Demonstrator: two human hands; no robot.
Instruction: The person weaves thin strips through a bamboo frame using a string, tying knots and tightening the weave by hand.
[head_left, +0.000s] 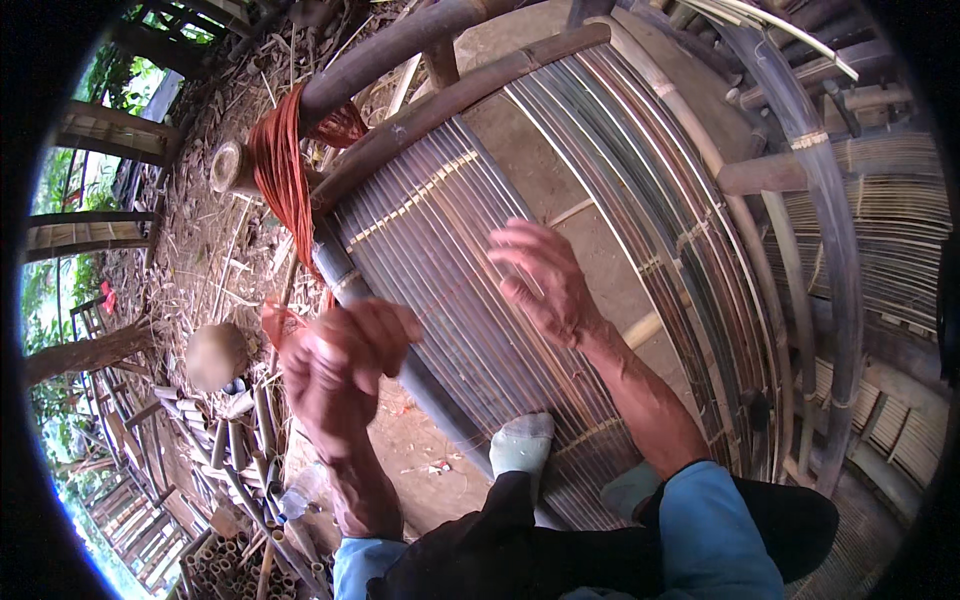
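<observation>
My left hand [345, 370] is raised over the left edge of the bamboo slat bench [430, 240], blurred by motion. Its fingers are curled closed, and a bit of orange twine [280, 322] shows at its far side. A faint reddish strand seems to run over the slats near it. My right hand [548, 285] hovers above the slats with thumb and fingers apart, nothing visible in it. A thick hank of orange-red twine [280, 160] hangs over the bamboo pole at the bench's far left corner. My socked foot [522, 445] rests on the near slats.
A curved bamboo rail [840, 260] rises on the right beside more slats [640, 170]. Cut bamboo tubes [235, 565] are piled at lower left, near a clear plastic bottle [295, 500]. Another person's blurred head [217, 358] is at left. Dry leaves litter the ground.
</observation>
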